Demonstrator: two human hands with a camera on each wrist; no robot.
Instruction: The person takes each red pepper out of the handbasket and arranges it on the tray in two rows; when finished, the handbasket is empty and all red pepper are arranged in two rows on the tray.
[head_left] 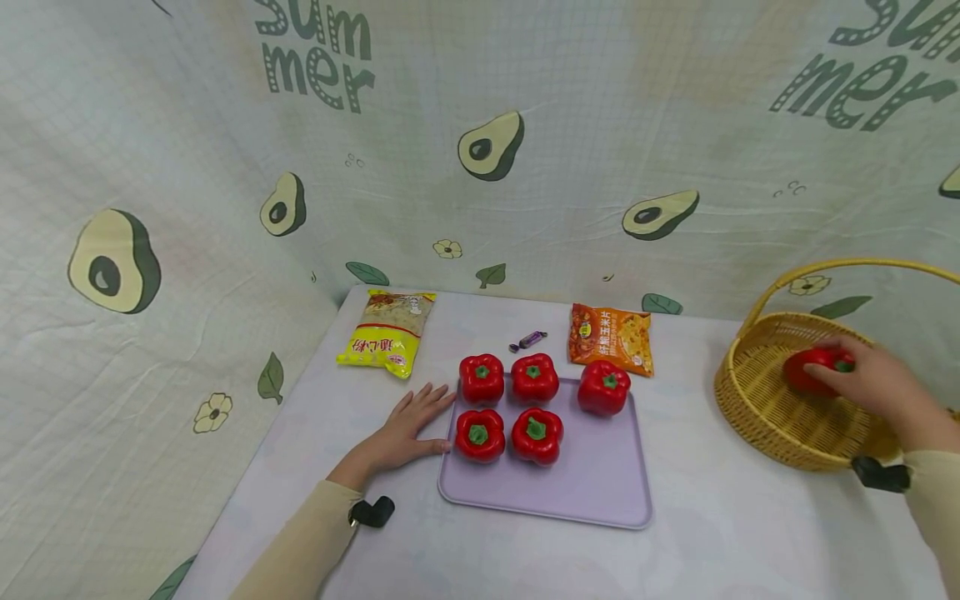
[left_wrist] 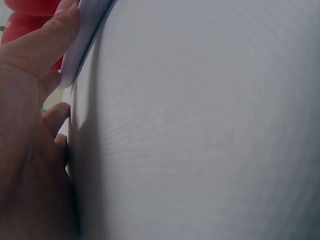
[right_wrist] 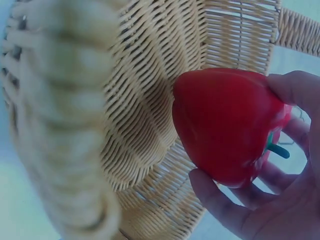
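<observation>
My right hand [head_left: 881, 379] grips a red bell pepper [right_wrist: 225, 122] with a green stem, thumb on one side and fingers on the other. The pepper is inside the yellow wicker basket [head_left: 765, 417], whose woven wall and handle show close up in the right wrist view. On the left, my left hand [head_left: 401, 433] lies flat with spread fingers beside the lilac tray [head_left: 592, 492], its thumb and index fingertips right at the tray's left edge. Several red bell peppers [head_left: 481, 435] stand on the tray, two columns at its left and a single pepper [head_left: 603, 387] at the back right corner.
Behind the tray lie a yellow bag of noodles [head_left: 386, 333], a small purple wrapped candy [head_left: 528, 340] and an orange snack packet [head_left: 611, 337]. The basket's tall handle [head_left: 847, 265] arches over it. A printed cloth hangs behind the white table.
</observation>
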